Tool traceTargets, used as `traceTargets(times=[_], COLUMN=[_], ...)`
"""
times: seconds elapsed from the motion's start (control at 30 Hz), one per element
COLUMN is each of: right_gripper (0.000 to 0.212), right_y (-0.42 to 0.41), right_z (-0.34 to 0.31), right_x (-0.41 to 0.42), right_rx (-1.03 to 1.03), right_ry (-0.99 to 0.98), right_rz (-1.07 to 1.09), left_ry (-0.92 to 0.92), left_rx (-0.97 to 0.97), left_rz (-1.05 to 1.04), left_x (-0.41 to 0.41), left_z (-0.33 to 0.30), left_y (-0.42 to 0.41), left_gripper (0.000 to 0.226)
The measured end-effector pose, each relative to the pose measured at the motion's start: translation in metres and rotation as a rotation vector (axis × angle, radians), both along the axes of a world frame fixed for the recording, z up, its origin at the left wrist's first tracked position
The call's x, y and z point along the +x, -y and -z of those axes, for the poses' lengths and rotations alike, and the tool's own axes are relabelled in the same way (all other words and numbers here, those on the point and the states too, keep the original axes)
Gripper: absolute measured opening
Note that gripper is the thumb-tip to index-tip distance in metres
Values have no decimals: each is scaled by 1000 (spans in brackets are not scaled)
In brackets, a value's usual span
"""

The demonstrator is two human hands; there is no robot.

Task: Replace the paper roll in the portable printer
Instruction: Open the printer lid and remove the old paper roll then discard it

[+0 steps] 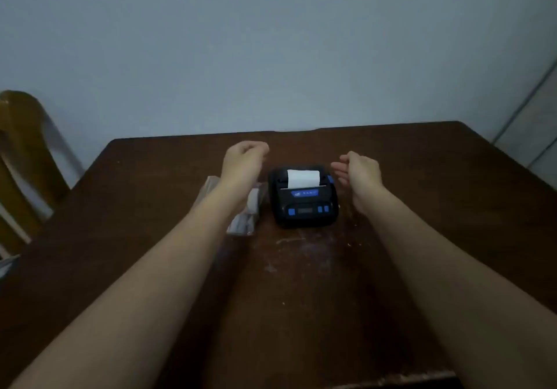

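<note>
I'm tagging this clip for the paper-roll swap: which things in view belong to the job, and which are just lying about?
Belongs to the job:
portable printer, with paper strip sticking out
wrapped paper rolls left of it
left hand and right hand, both empty

Lying about:
wooden chair
table

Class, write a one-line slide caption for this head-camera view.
Both empty hands, left hand and right hand, hover either side of the portable printer, wrapped paper rolls beside it.

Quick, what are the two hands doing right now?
Left hand: loosely curled, holding nothing.
Right hand: open, holding nothing, beside the printer.
</note>
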State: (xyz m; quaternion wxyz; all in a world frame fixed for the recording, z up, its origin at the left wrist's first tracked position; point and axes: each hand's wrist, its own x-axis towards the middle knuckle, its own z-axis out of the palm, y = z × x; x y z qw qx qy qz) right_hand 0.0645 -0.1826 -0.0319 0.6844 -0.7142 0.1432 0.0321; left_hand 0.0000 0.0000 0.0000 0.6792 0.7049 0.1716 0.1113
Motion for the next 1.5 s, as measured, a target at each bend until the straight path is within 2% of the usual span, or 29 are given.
traceTargets(times=[0.1,0.27,0.47,0.77,0.9,0.97,1.1,1.2,1.33,1.5], right_gripper=[28,38,35,37,39,39,40,40,38,40], right_y=[1,-3,0,3,1,2,3,4,6,4], right_z=[10,27,38,37,41,42,38,36,34,33], right_x=[-11,-39,-47,-34,-23,-19,-18,-20,-22,-23], right_rx=[118,215,100,220,124,137,207,237,306,387], right_ry=[-1,22,143,170,145,127,121,115,111,104], right_rz=[-17,-75,-109,-147,-141,-157,-218,-251,-266,-253], left_ry=[75,164,200,200,194,185,189,174,166,150], left_rx=[97,106,133,176,230,274,329,353,349,260], left_rz=[-41,-83,-56,-64,-52,0,99,121,110,92], left_x=[-15,-39,-49,-40,-31,-28,-30,-30,-31,-28], left_z=[9,30,57,70,73,76,79,80,79,78], left_y=[15,39,51,47,45,46,45,42,44,43], left_gripper=[24,37,40,42,44,56,98,109,110,101])
